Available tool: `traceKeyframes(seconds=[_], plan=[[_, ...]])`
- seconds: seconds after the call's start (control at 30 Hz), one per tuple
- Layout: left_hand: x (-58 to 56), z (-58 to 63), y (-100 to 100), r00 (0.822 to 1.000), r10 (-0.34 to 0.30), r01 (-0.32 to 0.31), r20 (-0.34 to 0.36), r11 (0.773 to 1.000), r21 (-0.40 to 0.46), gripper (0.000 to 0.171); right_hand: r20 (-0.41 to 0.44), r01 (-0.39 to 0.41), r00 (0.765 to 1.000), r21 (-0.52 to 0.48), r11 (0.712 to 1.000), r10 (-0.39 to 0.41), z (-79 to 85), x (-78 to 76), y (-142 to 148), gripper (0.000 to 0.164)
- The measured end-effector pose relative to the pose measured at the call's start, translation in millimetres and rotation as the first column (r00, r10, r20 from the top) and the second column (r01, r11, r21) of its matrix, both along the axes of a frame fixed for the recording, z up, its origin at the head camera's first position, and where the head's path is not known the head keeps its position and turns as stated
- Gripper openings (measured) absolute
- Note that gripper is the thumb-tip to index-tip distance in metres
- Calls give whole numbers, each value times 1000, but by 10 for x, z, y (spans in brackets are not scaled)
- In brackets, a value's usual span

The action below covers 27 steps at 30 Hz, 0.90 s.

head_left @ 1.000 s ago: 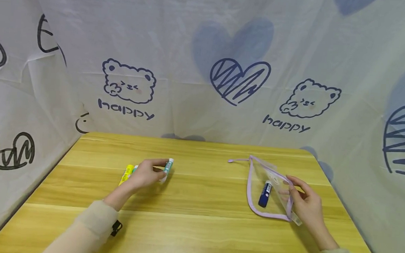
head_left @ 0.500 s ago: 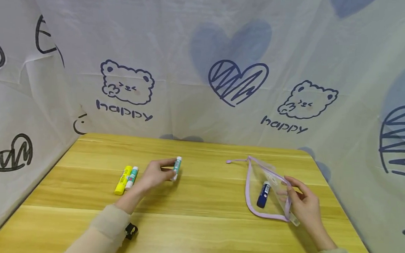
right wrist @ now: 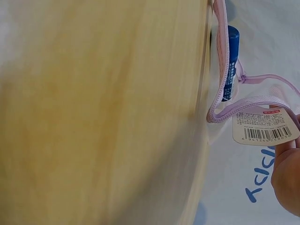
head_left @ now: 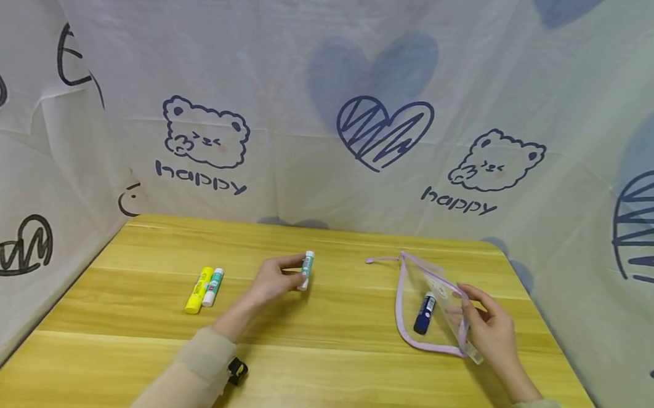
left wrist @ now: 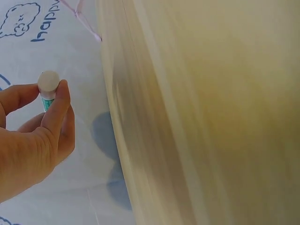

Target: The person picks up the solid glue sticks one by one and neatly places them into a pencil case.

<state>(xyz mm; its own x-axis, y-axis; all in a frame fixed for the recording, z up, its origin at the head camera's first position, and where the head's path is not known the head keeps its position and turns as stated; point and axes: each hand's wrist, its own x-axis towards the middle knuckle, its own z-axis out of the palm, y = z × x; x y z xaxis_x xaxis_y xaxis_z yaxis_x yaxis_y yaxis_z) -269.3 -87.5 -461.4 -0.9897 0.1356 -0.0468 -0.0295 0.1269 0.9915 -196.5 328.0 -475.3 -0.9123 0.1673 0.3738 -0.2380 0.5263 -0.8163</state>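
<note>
My left hand (head_left: 274, 282) pinches a green-and-white glue stick (head_left: 307, 269), held upright above the middle of the table. In the left wrist view its white end (left wrist: 48, 81) faces the camera, between thumb and fingers. My right hand (head_left: 492, 330) grips the edge of a clear zip pouch with lilac trim (head_left: 399, 306), lifting one side so its mouth gapes. Inside lies a dark blue glue stick (head_left: 424, 313), also visible in the right wrist view, where a white barcode tag (right wrist: 265, 133) hangs from the pouch near my fingers.
A yellow glue stick (head_left: 198, 290) and another green-and-white glue stick (head_left: 213, 287) lie side by side on the left of the wooden table (head_left: 318, 376). The pouch's lilac zip pull (head_left: 369, 260) points left. A printed cloth (head_left: 295, 184) hangs behind the table.
My left hand has carried the green-and-white glue stick rightward toward the pouch, uncovering the two glue sticks on the left. My right hand has kept its grip on the pouch.
</note>
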Motion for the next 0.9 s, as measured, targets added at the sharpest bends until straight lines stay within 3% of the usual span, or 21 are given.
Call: traceKeyframes(seconds=[0.37, 0.9], plan=[[-4, -4, 348, 999, -48, 49, -17, 997, 62, 52, 3, -26, 1000, 6, 1000, 26, 1, -7, 4, 31], [60, 22, 812, 991, -118, 121, -55, 991, 56, 54, 6, -41, 999, -21, 999, 41, 5, -8, -18, 31]])
